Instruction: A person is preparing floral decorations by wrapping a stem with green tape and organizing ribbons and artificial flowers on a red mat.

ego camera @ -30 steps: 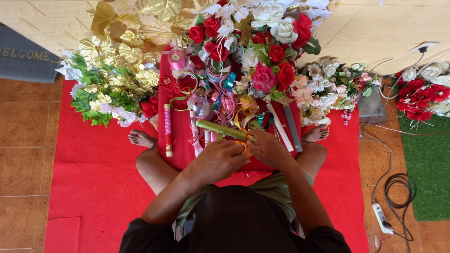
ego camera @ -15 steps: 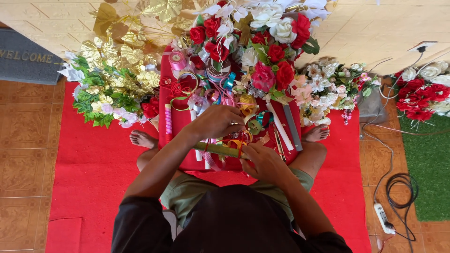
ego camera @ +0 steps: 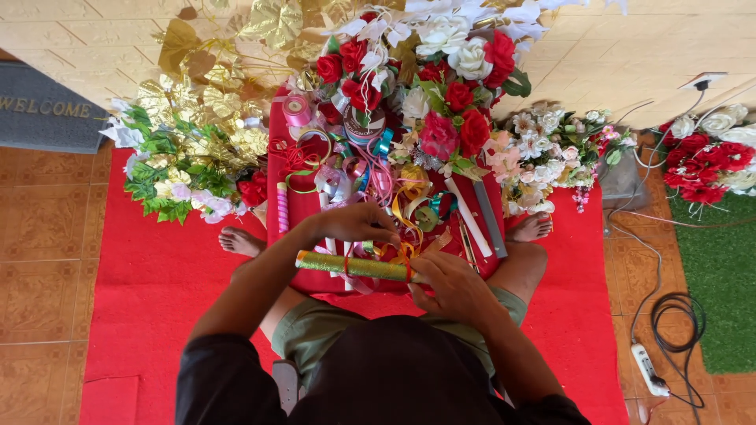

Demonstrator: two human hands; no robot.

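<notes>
I sit cross-legged on a red mat with a red tray (ego camera: 277, 169) of ribbon spools and loose ribbons in front of me. My right hand (ego camera: 450, 285) grips the right end of a glittery green-gold roll (ego camera: 354, 266) that lies across the tray's near edge and has orange ribbon bands around it. My left hand (ego camera: 354, 223) is knuckles-up just beyond the roll, fingers curled down into the tangle of ribbons (ego camera: 409, 197). What those fingers hold is hidden.
Artificial flowers ring the tray: gold leaves and green sprigs (ego camera: 197, 134) at left, red and white roses (ego camera: 457, 86) behind, pale blooms (ego camera: 551, 149) at right. More red roses (ego camera: 709, 157) lie on green turf at far right. A power strip and cable (ego camera: 654, 362) trail over the tiles.
My left hand left the roll, reached forward into the ribbons, and has now drawn back a little toward the roll. My right hand stayed on the roll's end.
</notes>
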